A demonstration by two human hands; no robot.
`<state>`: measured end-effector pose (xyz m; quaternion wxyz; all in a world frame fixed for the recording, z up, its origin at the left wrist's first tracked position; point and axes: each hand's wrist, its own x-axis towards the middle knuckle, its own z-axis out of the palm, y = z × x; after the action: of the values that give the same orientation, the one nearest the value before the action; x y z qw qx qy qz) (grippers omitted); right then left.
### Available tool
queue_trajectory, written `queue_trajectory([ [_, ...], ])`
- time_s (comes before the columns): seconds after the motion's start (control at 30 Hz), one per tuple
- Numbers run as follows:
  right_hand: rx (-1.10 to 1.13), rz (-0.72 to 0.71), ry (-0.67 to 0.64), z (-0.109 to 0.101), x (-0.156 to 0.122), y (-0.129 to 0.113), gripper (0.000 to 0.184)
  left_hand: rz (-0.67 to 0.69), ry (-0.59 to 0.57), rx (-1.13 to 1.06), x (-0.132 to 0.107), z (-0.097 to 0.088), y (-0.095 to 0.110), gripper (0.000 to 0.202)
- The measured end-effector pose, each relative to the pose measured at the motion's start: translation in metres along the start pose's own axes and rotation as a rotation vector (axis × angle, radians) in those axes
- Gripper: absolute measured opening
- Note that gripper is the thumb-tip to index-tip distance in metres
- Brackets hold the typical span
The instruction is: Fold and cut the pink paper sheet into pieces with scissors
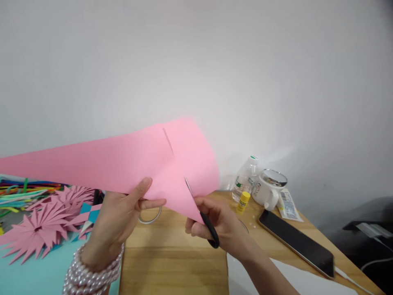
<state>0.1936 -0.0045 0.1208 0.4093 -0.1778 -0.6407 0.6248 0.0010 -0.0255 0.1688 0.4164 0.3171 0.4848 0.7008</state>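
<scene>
A large sheet of pink paper (116,159) stretches above the table from the left edge to the middle, its right end curling over. My left hand (123,217), with pearl bracelets at the wrist, grips the sheet's lower edge, thumb on top and fingers beneath. In my right hand (217,225) is a pair of scissors (210,229) with black handles. One blade shows over the pink paper near its lower right corner, pointing up and left. A slit crosses the sheet's upper part. The other blade is hidden.
Pink folded-paper stars (43,229) and colourful pipe cleaners (27,190) lie at left on a light-blue sheet (33,274). At right stand a glue stick (243,202), a water bottle (245,178) and a white mug (265,190); a phone (296,241) lies near white paper (285,278).
</scene>
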Motion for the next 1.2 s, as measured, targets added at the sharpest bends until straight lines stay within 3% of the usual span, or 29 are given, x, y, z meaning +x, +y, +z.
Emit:
queue_trajectory([
  [0.53, 0.015, 0.065, 0.087, -0.004, -0.005, 0.004, 0.030, -0.094, -0.116, -0.084, -0.001, 0.004, 0.004, 0.025],
  [0.8, -0.013, 0.086, 0.077, -0.006, -0.005, 0.004, 0.033, -0.159, -0.093, 0.023, 0.000, 0.000, -0.001, 0.019],
  [1.0, 0.026, 0.056, -0.028, -0.007, -0.004, -0.004, 0.042, -0.127, -0.090, -0.016, 0.000, 0.003, -0.002, 0.018],
  [1.2, -0.046, 0.030, 0.014, -0.006, -0.003, -0.004, 0.041, -0.142, -0.090, 0.054, -0.003, 0.001, 0.001, 0.014],
])
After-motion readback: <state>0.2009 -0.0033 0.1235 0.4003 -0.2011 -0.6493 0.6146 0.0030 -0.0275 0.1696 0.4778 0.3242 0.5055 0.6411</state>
